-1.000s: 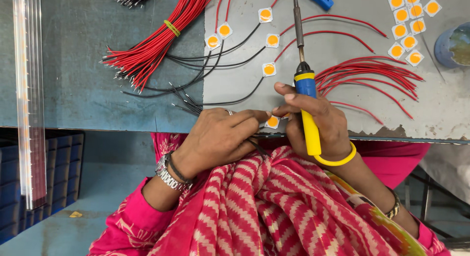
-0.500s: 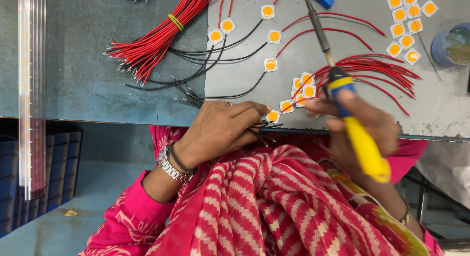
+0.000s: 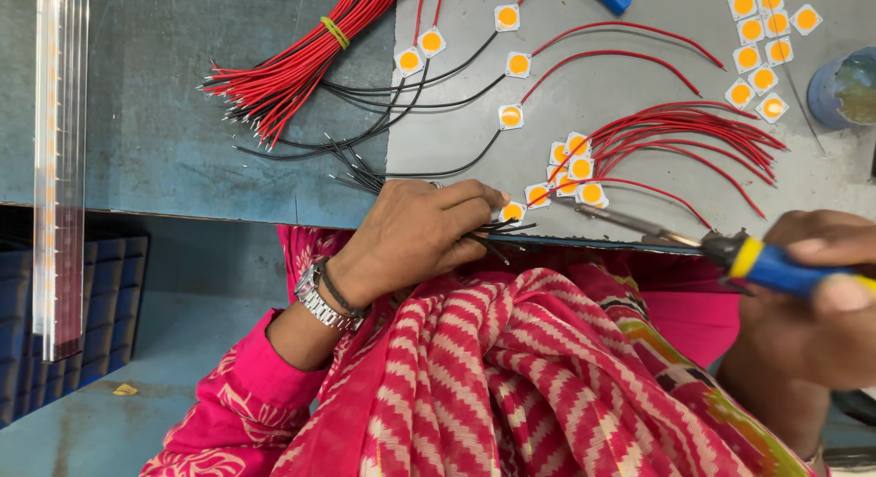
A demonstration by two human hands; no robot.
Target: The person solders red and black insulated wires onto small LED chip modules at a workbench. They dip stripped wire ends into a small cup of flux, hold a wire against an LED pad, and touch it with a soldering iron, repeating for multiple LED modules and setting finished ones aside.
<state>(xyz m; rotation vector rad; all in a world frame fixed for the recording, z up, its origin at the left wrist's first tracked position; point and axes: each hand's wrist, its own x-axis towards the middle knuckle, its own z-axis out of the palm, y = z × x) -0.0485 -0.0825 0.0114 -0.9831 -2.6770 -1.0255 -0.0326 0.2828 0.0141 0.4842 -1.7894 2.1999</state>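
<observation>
Your left hand (image 3: 411, 235) pinches black wires (image 3: 497, 230) at the tabletop (image 3: 182, 148) edge, pinning the little square chip (image 3: 513, 211) by your fingertips. Your right hand (image 3: 812, 299) wraps around the soldering iron (image 3: 721, 249), tip aimed there.

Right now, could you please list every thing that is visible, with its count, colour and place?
red wire bundle: one, red with a yellow-green tie, upper left on the bench
loose red wires: many, red, fanned out at right on the grey sheet
black wires: several, black, centre, running to the chips
square LED chips: about twenty, white with orange centres, spread on the grey sheet
soldering iron: one, blue and yellow handle, lower right
blue cup: one, right edge
clear strip: one, far left
wristwatch: one, silver, left wrist
left hand: presses a chip at the sheet's edge
right hand: its grip holds the soldering iron
</observation>
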